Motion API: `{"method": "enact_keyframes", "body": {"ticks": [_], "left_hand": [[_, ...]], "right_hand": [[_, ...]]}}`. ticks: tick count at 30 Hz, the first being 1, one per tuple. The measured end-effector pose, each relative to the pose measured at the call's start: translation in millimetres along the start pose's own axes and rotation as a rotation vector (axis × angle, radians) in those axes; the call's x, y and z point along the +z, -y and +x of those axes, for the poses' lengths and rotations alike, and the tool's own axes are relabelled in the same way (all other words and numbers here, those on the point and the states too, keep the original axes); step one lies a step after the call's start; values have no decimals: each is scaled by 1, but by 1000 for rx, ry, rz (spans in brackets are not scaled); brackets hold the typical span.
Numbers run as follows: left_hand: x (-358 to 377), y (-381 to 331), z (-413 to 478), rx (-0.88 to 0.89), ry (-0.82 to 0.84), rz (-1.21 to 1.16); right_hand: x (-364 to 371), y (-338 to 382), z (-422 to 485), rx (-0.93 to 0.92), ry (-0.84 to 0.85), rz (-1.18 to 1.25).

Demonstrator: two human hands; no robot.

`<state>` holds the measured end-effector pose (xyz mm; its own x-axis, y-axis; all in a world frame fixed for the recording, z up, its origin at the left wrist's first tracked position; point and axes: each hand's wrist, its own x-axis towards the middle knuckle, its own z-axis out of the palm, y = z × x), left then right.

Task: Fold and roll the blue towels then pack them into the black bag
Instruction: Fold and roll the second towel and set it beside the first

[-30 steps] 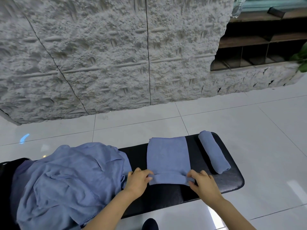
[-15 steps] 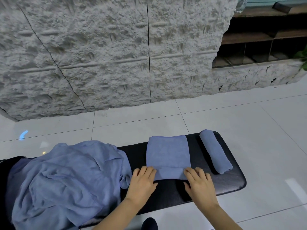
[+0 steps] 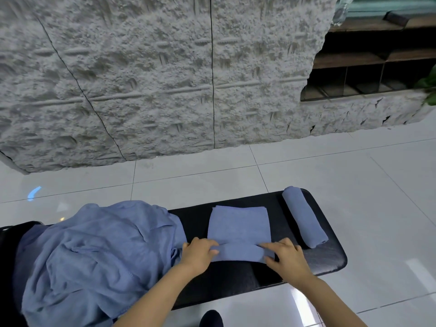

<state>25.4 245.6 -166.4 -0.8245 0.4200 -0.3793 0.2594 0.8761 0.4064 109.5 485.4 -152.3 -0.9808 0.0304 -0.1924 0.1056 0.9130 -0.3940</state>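
- head view: black bench point(image 3: 325, 258) runs left to right across a pale tiled floor point(image 3: 354, 175); rough stone wall point(image 3: 165, 79) behind it
- folded blue towel point(image 3: 238, 226) lies flat at mid-bench; near edge turned over into a low roll across its width
- left hand point(image 3: 197, 254) on the left end of that roll; fingers curled over the fabric, thumb on top, gripping it
- right hand point(image 3: 286, 257) on the right end of the roll; fingers narrow and bent, index tip pressing the fold, thumb under the near edge, holding the same towel
- both hands touch the towel; far part of the towel still flat and unrolled
- rolled towel point(image 3: 304, 217) sits finished at the right end of the bench, lying front to back, just beside the flat one, not touching it
- heap of loose blue towels point(image 3: 94, 256) piled on the left part of the bench, touching the left wrist area
- dark object at the far left edge under the heap; cannot tell if it is the black bag
- dark wooden shelving point(image 3: 377, 55) top right; green leaves point(image 3: 430, 88) at the right edge
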Motion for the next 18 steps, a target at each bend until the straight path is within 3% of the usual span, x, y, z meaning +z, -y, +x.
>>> {"method": "enact_keyframes", "body": {"ticks": [3,6,10,12,18], "left_hand": [[-7,-8,7,-151,-111,-118],[-9,-19,8,-43,-325,-25],[14,-7,2,191,-376,106],[25,0,-5,251,-370,125],[17,-9,-1,155,-288,199]], "right_hand": [[-1,1,17,168,54,146],[-1,11,25,194,-138,74],[25,16,12,-27,-304,-174],[34,15,7,-65,-322,-181],[29,17,20,23,-241,-240]]}}
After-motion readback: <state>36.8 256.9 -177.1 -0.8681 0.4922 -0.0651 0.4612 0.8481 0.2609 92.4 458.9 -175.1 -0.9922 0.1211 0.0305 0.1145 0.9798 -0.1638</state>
